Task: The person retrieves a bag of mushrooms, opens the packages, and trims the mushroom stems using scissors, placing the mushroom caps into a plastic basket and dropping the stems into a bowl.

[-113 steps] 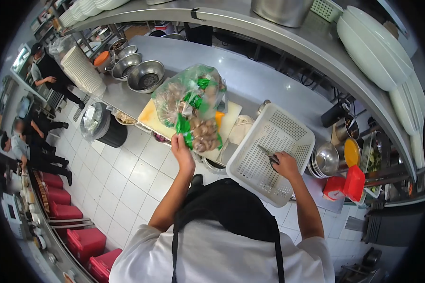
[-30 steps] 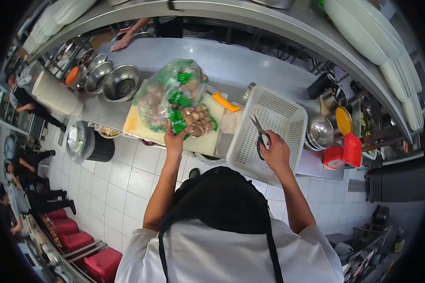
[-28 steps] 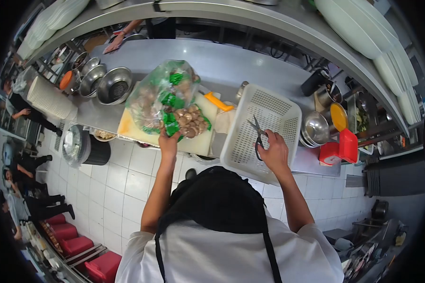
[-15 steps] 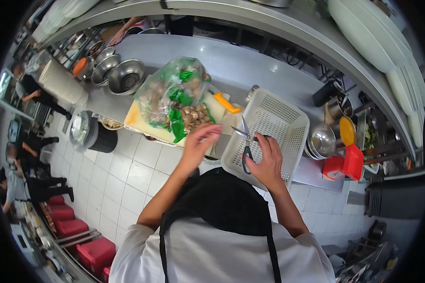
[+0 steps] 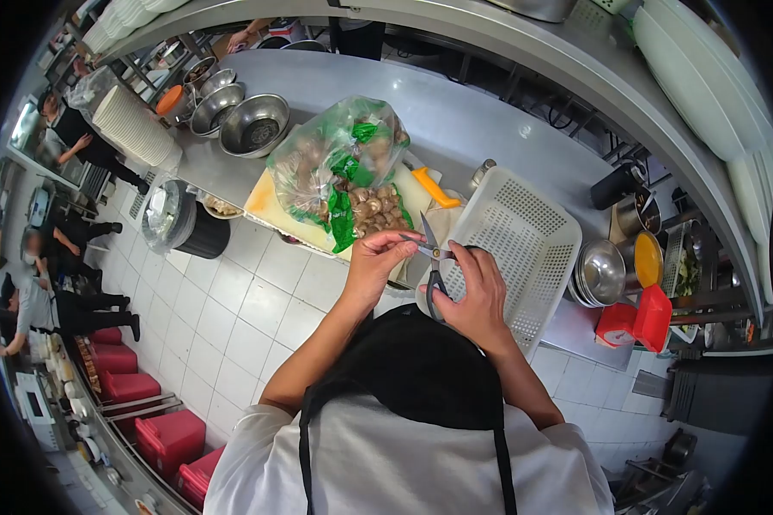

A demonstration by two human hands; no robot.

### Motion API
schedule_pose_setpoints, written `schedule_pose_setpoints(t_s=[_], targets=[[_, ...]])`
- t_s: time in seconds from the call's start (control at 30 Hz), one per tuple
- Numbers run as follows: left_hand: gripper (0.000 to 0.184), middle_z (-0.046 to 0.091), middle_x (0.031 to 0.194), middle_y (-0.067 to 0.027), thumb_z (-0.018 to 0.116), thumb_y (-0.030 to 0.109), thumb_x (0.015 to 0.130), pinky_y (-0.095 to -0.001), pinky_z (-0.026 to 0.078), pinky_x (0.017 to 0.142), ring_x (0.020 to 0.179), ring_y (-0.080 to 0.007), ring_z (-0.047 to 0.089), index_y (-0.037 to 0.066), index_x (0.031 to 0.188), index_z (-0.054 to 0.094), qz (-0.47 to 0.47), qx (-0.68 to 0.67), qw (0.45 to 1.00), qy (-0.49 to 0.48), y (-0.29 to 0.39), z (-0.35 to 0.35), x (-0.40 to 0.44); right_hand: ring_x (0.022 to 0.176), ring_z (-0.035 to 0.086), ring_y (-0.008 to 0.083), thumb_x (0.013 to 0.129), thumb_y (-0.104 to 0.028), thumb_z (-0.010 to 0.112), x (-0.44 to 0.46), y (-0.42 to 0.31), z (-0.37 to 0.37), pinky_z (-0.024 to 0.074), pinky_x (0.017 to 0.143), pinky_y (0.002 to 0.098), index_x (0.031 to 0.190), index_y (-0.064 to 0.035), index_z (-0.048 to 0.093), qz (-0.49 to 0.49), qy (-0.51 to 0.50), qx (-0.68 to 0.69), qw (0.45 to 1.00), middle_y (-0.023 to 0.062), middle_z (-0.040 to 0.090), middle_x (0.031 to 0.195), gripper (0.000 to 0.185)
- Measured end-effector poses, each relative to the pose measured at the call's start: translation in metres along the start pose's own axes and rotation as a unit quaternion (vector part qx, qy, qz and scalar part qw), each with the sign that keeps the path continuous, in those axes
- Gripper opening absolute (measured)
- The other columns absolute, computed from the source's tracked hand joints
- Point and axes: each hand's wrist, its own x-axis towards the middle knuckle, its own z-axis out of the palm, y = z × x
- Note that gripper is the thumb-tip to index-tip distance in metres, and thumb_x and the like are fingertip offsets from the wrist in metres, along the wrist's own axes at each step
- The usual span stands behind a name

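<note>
We have the scissors (image 5: 437,254) spread, at the near left corner of the white basket (image 5: 524,251)
Our right hand (image 5: 479,296) grips the handles; our left hand (image 5: 376,262) seems to pinch one blade between thumb and finger; an early squeeze on the handles could nick those fingertips; a slack pinch might let the blade swing; beyond, the bag of mushrooms (image 5: 318,159) rests on the cutting board (image 5: 270,199); a stray point could tear it.

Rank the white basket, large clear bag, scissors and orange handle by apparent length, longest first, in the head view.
1. White basket
2. Large clear bag
3. Scissors, partly covered
4. Orange handle
</note>
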Motion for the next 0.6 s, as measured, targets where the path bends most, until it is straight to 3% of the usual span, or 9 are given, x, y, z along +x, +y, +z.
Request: schedule_pose_setpoints(t_s=[0.1, 0.17, 0.23, 0.3, 0.33, 0.6], targets=[[0.014, 0.075, 0.106, -0.009, 0.07, 0.009, 0.095, -0.0294, 0.052, 0.087, 0.092, -0.0132, 0.067, 0.0, 0.105, 0.074, -0.002, -0.013, 1.0, -0.003, -0.012, -0.008, -0.004, 0.094, 0.063, 0.0299, 0.068, -0.021, 0.089, -0.003, 0.001, 0.001, 0.0527, 0.081, 0.0412, 0.132, -0.0023, 0.058, 0.007, -0.021, 0.024, 0.999, 0.01, 0.062, 0.101, 0.073], [0.019, 0.074, 0.106, -0.0083, 0.066, 0.014, 0.099, -0.0296, 0.053, 0.087, 0.093, -0.0132, 0.067, 0.0, 0.109, 0.072, -0.002, -0.029, 1.0, 0.008, -0.015, -0.011, -0.005, 0.092, 0.062, 0.0259, 0.076, -0.027, 0.085, -0.007, 0.009, 0.005, 0.0522, 0.078, 0.0375, 0.134, -0.0007, 0.057, 0.133, -0.116, 0.239, 0.955, 0.0088, 0.061, 0.098, 0.069], [0.026, 0.074, 0.104, -0.0081, 0.06, 0.02, 0.103, -0.0297, 0.053, 0.086, 0.092, -0.0131, 0.067, -0.001, 0.114, 0.071, -0.011, -0.053, 0.998, 0.039, -0.014, -0.012, -0.006, 0.089, 0.06, 0.0221, 0.084, -0.036, 0.077, -0.008, 0.014, 0.003, 0.051, 0.075, 0.0339, 0.137, 0.0007, 0.055, 0.219, -0.193, 0.464, 0.836, 0.0081, 0.059, 0.095, 0.068], [0.035, 0.072, 0.102, -0.0083, 0.056, 0.028, 0.105, -0.0303, 0.052, 0.087, 0.092, -0.0138, 0.065, -0.002, 0.119, 0.068, -0.026, -0.048, 0.998, 0.042, -0.008, -0.012, -0.006, 0.086, 0.057, 0.0186, 0.092, -0.049, 0.066, -0.005, 0.016, 0.001, 0.0493, 0.072, 0.0305, 0.14, 0.002, 0.052, 0.258, -0.246, 0.677, 0.644, 0.008, 0.057, 0.093, 0.071], [0.04, 0.071, 0.102, -0.0085, 0.055, 0.032, 0.106, -0.0307, 0.051, 0.087, 0.092, -0.0141, 0.065, -0.002, 0.122, 0.067, -0.032, -0.044, 0.998, 0.044, -0.002, -0.012, -0.005, 0.08, 0.054, 0.0184, 0.096, -0.063, 0.051, -0.005, 0.018, 0.005, 0.0474, 0.069, 0.0296, 0.143, 0.0037, 0.049, 0.228, -0.276, 0.716, 0.599, 0.0106, 0.055, 0.089, 0.081], [0.032, 0.07, 0.099, -0.0043, 0.064, 0.025, 0.101, -0.0299, 0.05, 0.089, 0.09, -0.0125, 0.064, 0.0, 0.122, 0.069, -0.013, -0.109, 0.994, -0.001, 0.037, -0.008, -0.028, 0.076, 0.052, 0.0204, 0.093, -0.071, 0.052, -0.004, 0.017, 0.015, 0.0454, 0.065, 0.032, 0.144, 0.0067, 0.042, 0.228, -0.357, 0.796, 0.432, 0.0104, 0.053, 0.086, 0.093]])
